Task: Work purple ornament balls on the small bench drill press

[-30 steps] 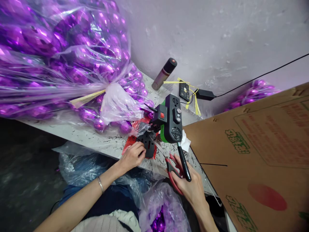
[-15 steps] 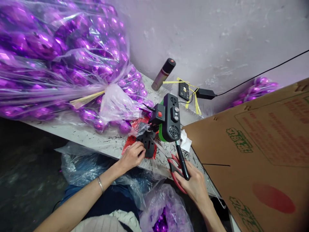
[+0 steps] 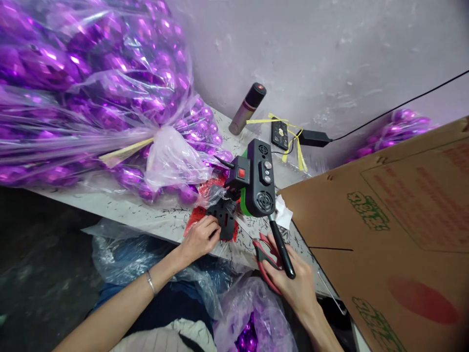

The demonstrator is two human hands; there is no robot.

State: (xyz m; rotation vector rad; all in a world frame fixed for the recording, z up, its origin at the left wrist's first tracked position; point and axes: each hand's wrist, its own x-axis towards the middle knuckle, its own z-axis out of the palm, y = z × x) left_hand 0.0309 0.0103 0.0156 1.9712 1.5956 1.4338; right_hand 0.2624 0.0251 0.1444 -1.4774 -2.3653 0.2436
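1. Gripping the pliers [image 3: 262, 255] in the head view, the right hand [image 3: 299, 286] has its fingers wrapped round the red handles, near the bench [image 3: 154, 215] edge and under the machine's [image 3: 261, 178] lever [image 3: 282, 247]; whether hand and lever touch, I cannot tell.
2. The pliers look stiff, fairly light and hard to damage — best held round both handles, behind the pivot.
3. The left hand [image 3: 200, 237] is curled at the black plate [image 3: 226, 222], thumb and forefinger close together; I cannot tell whether they pinch anything.
4. The plate seems rigid, so its edge should give a sure hold.
5. A clear bag [image 3: 178, 159] full of shiny purple balls [image 3: 119, 115] lies left — thin, slippery film, probably light contents.
6. A lower bag [image 3: 269, 313] shows purple pieces [image 3: 247, 337] inside; the carton's [image 3: 403, 244] contents are hidden.
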